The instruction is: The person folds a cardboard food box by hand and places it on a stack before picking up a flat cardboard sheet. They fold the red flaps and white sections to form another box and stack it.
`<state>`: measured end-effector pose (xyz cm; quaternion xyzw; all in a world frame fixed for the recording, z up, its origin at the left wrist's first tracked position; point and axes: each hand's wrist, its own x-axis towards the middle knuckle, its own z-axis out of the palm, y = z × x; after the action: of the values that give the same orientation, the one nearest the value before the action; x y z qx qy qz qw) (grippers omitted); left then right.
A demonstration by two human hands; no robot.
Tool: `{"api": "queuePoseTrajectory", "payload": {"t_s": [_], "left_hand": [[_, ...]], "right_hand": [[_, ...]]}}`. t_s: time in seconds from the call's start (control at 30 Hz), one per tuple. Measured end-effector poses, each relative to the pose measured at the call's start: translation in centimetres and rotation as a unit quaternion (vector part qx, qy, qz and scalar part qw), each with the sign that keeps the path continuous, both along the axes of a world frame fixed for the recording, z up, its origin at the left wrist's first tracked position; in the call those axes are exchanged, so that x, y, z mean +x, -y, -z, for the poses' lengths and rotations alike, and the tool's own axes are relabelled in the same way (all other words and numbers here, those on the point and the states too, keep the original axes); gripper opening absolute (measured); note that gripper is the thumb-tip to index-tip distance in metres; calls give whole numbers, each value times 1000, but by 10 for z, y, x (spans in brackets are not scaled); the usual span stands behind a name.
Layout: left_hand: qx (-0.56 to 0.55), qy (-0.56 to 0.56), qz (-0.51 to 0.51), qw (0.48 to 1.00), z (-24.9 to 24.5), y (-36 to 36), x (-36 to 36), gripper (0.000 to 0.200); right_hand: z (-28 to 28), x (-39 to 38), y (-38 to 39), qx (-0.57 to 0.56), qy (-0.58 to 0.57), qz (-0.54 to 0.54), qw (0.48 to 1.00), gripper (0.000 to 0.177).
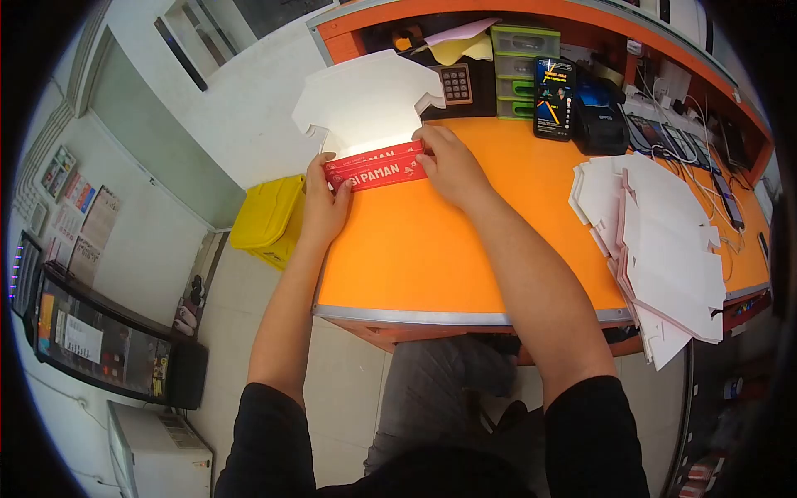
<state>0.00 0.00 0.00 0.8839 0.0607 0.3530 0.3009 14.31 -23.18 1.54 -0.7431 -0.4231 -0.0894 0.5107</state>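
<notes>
A part-folded cardboard box (374,100) is on the orange desk, its white inside and raised lid flap facing up. Its red front wall carries white print reading "SI PAMAN". My left hand (326,199) grips the box's left front corner, thumb on the red wall and fingers behind it. At the right front corner, my right hand (451,166) is closed on the box in the same way, thumb against the red face. Flat unfolded box blanks (664,241) lie stacked on the desk to the right, some jutting past the front edge.
A phone (554,98) stands upright by a black device (599,116) at the back. Behind are green-framed drawers (526,41) and a keypad safe (456,85). Cables and several phones (664,137) crowd the right rear. A yellow bin (270,217) stands left of the desk.
</notes>
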Motion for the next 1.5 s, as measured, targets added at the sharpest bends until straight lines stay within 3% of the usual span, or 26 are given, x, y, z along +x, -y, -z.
{"api": "queuePoseTrajectory", "payload": {"t_s": [0.17, 0.27, 0.37, 0.47, 0.67, 0.77, 0.87, 0.97, 1.1, 1.2, 1.27, 1.4, 1.5], "left_hand": [[80, 19, -8, 997, 4, 4, 2, 58], [-13, 48, 18, 999, 2, 14, 2, 68], [-87, 25, 29, 996, -4, 17, -4, 73], [0, 25, 21, 999, -6, 14, -5, 71], [-1, 20, 19, 1000, -5, 9, -5, 69], [-12, 26, 24, 999, -9, 19, -6, 70], [77, 48, -9, 996, -3, 13, -2, 72], [78, 46, -11, 996, -11, 21, -7, 74], [66, 51, -14, 996, -8, 20, -6, 78], [126, 88, -33, 988, 1, 10, -1, 85], [71, 79, -19, 994, 1, 11, -2, 89], [75, 67, -29, 994, -2, 15, -7, 91], [121, 70, -19, 990, 4, 9, -10, 93]], "right_hand": [[-3, 0, 7, -16, 15, 6, 1000, 23], [3, 4, 4, 1, 56, 44, 997, 30], [1, 1, 4, 11, 11, 41, 999, 34], [5, 7, 3, 12, 16, 32, 999, 32], [7, 8, 3, 29, -5, 8, 1000, 38], [-4, -8, 9, 26, 87, 94, 991, 48], [-16, -17, 14, 43, 152, 106, 982, 57], [-36, -44, 29, 40, 168, 80, 982, 57], [-27, -102, 81, -122, 212, 96, 965, 72], [4, -155, 145, -284, 209, 84, 932, 84], [4, -180, 180, -310, 201, 82, 926, 89], [5, -209, 226, -327, 214, 80, 917, 93], [4, -216, 254, -303, 190, 46, 933, 77]]}}
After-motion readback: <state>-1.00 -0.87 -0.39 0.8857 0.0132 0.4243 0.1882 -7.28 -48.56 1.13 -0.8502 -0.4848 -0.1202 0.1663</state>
